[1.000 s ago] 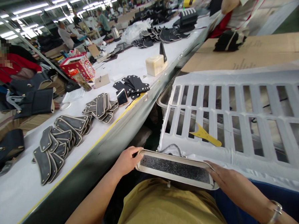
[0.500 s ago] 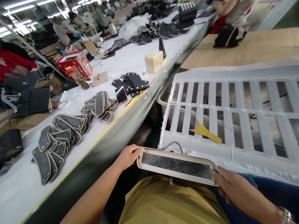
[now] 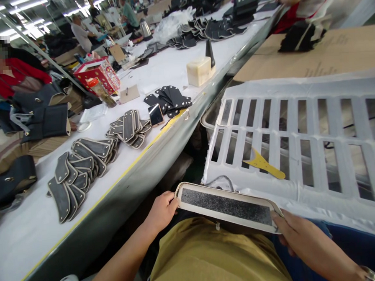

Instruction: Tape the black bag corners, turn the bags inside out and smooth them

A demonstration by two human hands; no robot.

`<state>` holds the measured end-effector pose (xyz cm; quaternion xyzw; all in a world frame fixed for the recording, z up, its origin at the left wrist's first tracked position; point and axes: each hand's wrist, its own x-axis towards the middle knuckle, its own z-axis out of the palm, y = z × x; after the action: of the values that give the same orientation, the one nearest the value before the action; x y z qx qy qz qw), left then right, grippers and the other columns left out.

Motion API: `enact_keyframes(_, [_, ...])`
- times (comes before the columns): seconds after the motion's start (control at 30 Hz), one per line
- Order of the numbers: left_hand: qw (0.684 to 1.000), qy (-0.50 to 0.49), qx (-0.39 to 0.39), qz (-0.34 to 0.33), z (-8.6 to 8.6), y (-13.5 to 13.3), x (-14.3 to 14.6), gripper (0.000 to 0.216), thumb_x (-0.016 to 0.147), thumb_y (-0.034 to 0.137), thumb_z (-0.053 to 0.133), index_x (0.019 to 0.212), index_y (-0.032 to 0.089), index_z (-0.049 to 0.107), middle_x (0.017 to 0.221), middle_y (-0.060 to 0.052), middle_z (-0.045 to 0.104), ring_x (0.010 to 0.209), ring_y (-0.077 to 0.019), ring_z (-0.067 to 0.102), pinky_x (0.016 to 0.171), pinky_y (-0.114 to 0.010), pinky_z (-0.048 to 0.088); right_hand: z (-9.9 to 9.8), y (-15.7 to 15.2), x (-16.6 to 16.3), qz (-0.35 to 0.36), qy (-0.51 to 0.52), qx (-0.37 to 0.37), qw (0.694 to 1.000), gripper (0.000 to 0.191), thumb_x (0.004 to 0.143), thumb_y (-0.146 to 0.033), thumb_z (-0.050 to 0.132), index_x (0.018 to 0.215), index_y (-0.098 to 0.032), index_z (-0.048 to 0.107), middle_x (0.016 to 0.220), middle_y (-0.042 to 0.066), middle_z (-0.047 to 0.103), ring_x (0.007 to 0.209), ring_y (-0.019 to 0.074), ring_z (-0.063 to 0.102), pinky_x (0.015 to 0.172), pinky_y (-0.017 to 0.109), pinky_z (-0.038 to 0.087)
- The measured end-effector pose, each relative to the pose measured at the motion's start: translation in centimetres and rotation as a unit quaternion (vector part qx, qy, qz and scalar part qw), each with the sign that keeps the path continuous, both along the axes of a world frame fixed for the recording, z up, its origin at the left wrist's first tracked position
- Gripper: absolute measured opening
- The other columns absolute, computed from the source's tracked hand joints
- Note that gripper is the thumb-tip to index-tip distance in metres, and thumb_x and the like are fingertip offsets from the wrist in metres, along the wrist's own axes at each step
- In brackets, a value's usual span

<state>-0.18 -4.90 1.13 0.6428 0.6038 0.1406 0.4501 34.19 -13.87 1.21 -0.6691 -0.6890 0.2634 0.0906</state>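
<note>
In front of my lap I hold a long pale-rimmed piece (image 3: 225, 205) with rounded ends and a speckled dark grey strip down its middle. My left hand (image 3: 162, 209) pinches its left end between thumb and fingers. At the other end my right hand (image 3: 291, 229) grips it, thumb on the upper face and fingers underneath. The piece tilts down to the right. A small metal fitting (image 3: 217, 226) shows just below it. What lies underneath is mostly hidden.
Right of me stands a white slotted rack (image 3: 296, 151) with a yellow forked template (image 3: 266, 165) on it. The long white table (image 3: 138, 160) at left bears stacked dark trimmed pieces (image 3: 71, 176), a phone (image 3: 155, 115) and a pale block (image 3: 199, 71). Other people are beyond.
The view has shifted slightly, so the table and rack sit a little differently. My left hand has slid down slightly along the piece's left end. Both hands keep their hold.
</note>
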Motion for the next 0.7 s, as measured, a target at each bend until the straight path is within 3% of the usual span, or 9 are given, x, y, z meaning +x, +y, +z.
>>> enact_keyframes(0.17, [0.999,-0.008,-0.022,0.038,0.3,-0.6,0.7,0.029,0.084,0.033,0.039,0.065,0.016,0.052,0.075,-0.002,0.048,0.063,-0.0131,0.057,0.055,-0.023,0.051,0.3,0.1,-0.3,-0.039,0.021,-0.024,0.999,0.038,0.088,-0.034,0.028,0.082,-0.018,0.062,0.054,0.005,0.06,0.05,0.0189,0.059,0.046,0.027,0.044])
enact_keyframes(0.33, [0.998,0.054,0.022,0.004,0.4,-0.9,0.9,0.03,0.086,0.03,0.035,0.065,0.017,0.051,0.075,-0.002,0.049,0.062,-0.0122,0.055,0.059,-0.024,0.048,0.8,0.5,-0.7,-0.069,0.036,-0.061,0.995,0.041,0.091,-0.036,0.023,0.079,-0.017,0.057,0.054,0.004,0.06,0.05,0.0181,0.058,0.047,0.027,0.045])
enact_keyframes(0.53, [0.995,0.072,0.048,-0.048,0.7,-0.3,0.0,0.028,0.084,0.032,0.041,0.062,0.018,0.049,0.074,-0.002,0.053,0.065,-0.0127,0.054,0.06,-0.022,0.045,1.3,0.9,-0.8,-0.014,-0.002,-0.012,1.0,0.036,0.089,-0.028,0.029,0.069,-0.018,0.058,0.056,0.005,0.06,0.053,0.0184,0.06,0.048,0.026,0.045])
enact_keyframes(0.7, [0.998,0.054,-0.002,-0.018,0.9,1.1,0.3,0.031,0.082,0.04,0.044,0.061,0.018,0.047,0.064,0.001,0.052,0.056,-0.0123,0.053,0.05,-0.021,0.039,1.6,1.0,-0.9,0.032,-0.054,0.003,0.998,0.032,0.084,-0.015,0.03,0.081,-0.014,0.062,0.076,0.012,0.067,0.067,0.0226,0.065,0.058,0.031,0.05])
